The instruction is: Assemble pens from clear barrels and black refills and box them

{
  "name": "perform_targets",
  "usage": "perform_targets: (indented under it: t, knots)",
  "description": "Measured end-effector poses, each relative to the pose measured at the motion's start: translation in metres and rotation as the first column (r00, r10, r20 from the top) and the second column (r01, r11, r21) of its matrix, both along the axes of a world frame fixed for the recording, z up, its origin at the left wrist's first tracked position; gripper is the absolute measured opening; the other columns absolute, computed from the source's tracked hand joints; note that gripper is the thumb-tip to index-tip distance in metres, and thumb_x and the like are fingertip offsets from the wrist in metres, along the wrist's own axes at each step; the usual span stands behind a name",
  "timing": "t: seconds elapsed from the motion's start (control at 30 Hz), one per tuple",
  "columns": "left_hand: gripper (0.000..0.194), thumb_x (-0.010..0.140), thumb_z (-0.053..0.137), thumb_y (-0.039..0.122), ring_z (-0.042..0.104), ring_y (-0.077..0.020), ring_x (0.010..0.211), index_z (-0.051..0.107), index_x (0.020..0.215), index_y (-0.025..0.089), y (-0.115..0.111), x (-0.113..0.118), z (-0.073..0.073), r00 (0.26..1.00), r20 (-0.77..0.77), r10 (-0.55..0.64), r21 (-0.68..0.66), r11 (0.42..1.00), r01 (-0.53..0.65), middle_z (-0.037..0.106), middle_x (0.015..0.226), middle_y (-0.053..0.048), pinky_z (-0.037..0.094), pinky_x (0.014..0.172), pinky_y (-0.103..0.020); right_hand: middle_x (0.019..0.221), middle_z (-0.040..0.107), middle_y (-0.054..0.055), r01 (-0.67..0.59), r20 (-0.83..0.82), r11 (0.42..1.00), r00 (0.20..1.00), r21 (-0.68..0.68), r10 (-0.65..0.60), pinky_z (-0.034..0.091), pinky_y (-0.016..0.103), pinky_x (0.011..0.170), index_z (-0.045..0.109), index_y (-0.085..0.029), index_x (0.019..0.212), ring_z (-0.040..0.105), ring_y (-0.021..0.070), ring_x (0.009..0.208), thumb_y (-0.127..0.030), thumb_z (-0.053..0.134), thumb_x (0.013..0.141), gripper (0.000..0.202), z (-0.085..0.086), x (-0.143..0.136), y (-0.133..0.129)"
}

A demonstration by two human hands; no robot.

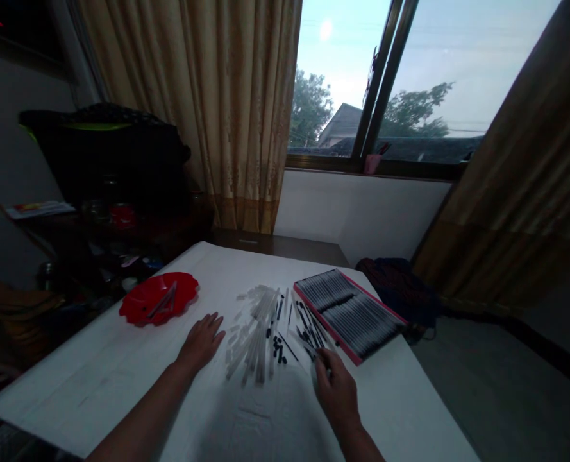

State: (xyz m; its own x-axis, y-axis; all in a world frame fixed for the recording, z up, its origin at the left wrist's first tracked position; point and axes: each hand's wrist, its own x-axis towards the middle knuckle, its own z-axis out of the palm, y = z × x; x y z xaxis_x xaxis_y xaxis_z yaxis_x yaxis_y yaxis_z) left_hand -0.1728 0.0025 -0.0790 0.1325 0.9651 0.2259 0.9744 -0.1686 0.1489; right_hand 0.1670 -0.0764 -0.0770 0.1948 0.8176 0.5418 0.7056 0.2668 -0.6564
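My left hand (202, 341) lies flat on the white table (121, 366), fingers spread, just left of a heap of clear pen barrels (256, 327). My right hand (335, 385) rests to the right of the heap, fingertips at a scatter of thin dark refills and small black caps (308, 330); whether it pinches one is hard to tell. A red-rimmed box (349, 308) packed with rows of pen parts lies beyond my right hand. A red dish (159, 298) holding a few assembled pens sits at the far left.
The table's right edge drops to the floor beside a dark bag (400, 285). A cluttered dark shelf (102, 224) stands to the left. Curtains (217, 115) and a window (385, 83) are behind the table.
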Motion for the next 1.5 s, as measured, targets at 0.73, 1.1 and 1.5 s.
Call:
perform_targets:
  t: [0.73, 1.1, 1.5]
  knots:
    - [0.038, 0.088, 0.045, 0.036, 0.051, -0.0247, 0.119, 0.057, 0.121, 0.023, -0.017, 0.001, 0.001, 0.999, 0.012, 0.034, 0.117, 0.993, -0.035, 0.058, 0.129, -0.007, 0.042, 0.101, -0.045, 0.069, 0.067, 0.005, -0.378, -0.428, 0.925, 0.843, -0.043, 0.324, 0.051, 0.027, 0.056, 0.065, -0.018, 0.083, 0.063, 0.0187, 0.061, -0.045, 0.047, 0.084, 0.033, 0.034, -0.039, 0.09]
    - [0.027, 0.082, 0.051, 0.041, 0.059, -0.0241, 0.108, 0.066, 0.098, 0.024, -0.008, 0.044, 0.027, 0.962, 0.266, 0.058, 0.099, 0.991, -0.087, 0.064, 0.118, -0.006, 0.048, 0.093, -0.044, 0.08, 0.069, 0.006, -0.313, -0.765, 0.944, 0.631, -0.103, 0.126, 0.05, 0.03, 0.062, 0.065, -0.018, 0.088, 0.063, 0.0199, 0.069, -0.048, 0.064, 0.07, 0.035, 0.026, -0.02, 0.101]
    - [0.032, 0.076, 0.064, 0.041, 0.046, -0.0288, 0.123, 0.059, 0.104, 0.027, -0.01, 0.123, 0.024, 0.968, 0.101, -0.231, 0.084, 0.971, 0.223, 0.054, 0.131, -0.007, 0.03, 0.104, -0.057, 0.072, 0.067, 0.0, -0.291, -0.833, 0.954, 0.544, -0.069, 0.105, 0.049, 0.027, 0.064, 0.063, -0.02, 0.081, 0.063, 0.0183, 0.07, -0.044, 0.07, 0.066, 0.029, 0.024, -0.011, 0.11]
